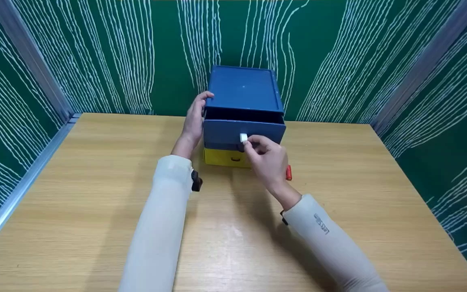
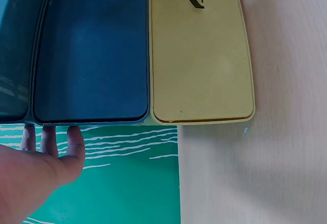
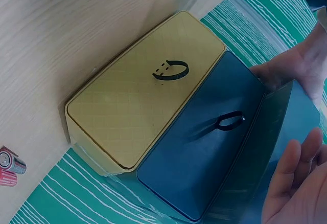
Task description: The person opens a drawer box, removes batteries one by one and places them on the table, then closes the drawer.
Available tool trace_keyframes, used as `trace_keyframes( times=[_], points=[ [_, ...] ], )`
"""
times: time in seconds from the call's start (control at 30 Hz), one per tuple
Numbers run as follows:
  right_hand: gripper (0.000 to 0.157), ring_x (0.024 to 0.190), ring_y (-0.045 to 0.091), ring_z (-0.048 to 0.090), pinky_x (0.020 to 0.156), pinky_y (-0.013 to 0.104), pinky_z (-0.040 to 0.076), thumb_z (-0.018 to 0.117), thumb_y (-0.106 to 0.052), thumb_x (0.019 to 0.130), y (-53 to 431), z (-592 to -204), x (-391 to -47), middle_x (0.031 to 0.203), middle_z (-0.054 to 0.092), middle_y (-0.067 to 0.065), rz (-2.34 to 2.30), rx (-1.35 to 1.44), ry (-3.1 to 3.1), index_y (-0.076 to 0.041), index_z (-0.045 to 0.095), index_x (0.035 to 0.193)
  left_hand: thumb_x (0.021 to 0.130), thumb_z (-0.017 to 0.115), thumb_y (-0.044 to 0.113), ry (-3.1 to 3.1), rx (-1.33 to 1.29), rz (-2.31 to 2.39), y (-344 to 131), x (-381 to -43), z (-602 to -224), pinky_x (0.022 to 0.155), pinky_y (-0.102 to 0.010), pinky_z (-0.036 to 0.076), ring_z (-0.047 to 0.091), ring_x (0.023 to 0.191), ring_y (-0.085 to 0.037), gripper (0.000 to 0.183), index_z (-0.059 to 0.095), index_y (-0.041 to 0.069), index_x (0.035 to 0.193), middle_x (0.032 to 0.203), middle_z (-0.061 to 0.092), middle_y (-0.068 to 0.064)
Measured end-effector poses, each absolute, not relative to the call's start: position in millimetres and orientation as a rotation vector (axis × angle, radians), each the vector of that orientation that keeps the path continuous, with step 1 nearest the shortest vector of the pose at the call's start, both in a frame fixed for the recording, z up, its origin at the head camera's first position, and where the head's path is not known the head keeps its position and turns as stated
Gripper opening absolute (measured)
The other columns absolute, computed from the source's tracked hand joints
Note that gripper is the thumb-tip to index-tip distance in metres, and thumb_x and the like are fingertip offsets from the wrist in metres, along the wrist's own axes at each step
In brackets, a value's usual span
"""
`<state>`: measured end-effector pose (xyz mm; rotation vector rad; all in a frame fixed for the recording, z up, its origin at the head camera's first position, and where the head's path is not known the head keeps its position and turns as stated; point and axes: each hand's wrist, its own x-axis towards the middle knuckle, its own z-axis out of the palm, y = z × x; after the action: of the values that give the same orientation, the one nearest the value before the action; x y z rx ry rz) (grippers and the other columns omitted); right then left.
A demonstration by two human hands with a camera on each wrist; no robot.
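A drawer box (image 1: 243,87) stands at the back of the table. Its blue top drawer (image 1: 221,132) is pulled partly out, with a dark gap above its front. Below come a blue drawer (image 2: 97,55) and a yellow drawer (image 3: 138,91), both with black loop handles. My left hand (image 1: 194,119) rests on the box's left side, its extended fingertips (image 2: 75,134) against the wall. My right hand (image 1: 268,158) pinches a small white piece (image 1: 243,137) between thumb and index finger, at the middle of the top drawer's front; I cannot tell whether the piece is attached.
Two batteries (image 3: 13,162) lie on the table at the box's right; part of a red one (image 1: 289,172) shows past my right hand in the head view. The wooden table (image 1: 75,194) reaches back to a green wall (image 1: 168,61) with wavy white lines.
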<state>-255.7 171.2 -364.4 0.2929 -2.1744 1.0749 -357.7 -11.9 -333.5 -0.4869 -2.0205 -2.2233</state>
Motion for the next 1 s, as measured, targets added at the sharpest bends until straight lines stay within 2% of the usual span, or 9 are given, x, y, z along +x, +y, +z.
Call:
trace_keyframes(
  times=[0.3, 0.73, 1.0],
  points=[
    [0.017, 0.047, 0.001, 0.049, 0.043, 0.023, 0.041, 0.055, -0.037, 0.081, 171.5, -366.2, -264.6, 0.06, 0.058, -0.014, 1.076, 0.253, -2.228, -0.024, 0.065, 0.086, 0.093, 0.02, 0.022, -2.021, -0.465, -2.217, -12.1, -356.4, -332.0, 0.098, -0.041, 0.026, 0.035, 0.116, -0.016, 0.034, 0.047, 0.021, 0.113, 0.131, 0.036, 0.004],
    [0.018, 0.048, -0.003, 0.052, 0.042, 0.024, 0.039, 0.056, -0.035, 0.081, 170.7, -361.9, -275.9, 0.058, 0.059, -0.012, 1.058, 0.207, -2.232, -0.021, 0.065, 0.085, 0.093, 0.02, 0.025, -2.072, -0.455, -2.167, -10.6, -355.4, -330.6, 0.102, -0.043, 0.021, 0.03, 0.121, -0.013, 0.034, 0.046, 0.022, 0.115, 0.135, 0.033, 0.007],
    [0.014, 0.048, -0.001, 0.052, 0.044, 0.024, 0.04, 0.056, -0.032, 0.082, 169.3, -360.5, -280.4, 0.058, 0.058, -0.012, 1.083, 0.205, -2.234, -0.021, 0.065, 0.083, 0.093, 0.021, 0.028, -2.081, -0.427, -2.203, -11.1, -355.1, -331.6, 0.101, -0.042, 0.023, 0.031, 0.119, -0.014, 0.034, 0.045, 0.025, 0.116, 0.136, 0.031, 0.007]
  ],
)
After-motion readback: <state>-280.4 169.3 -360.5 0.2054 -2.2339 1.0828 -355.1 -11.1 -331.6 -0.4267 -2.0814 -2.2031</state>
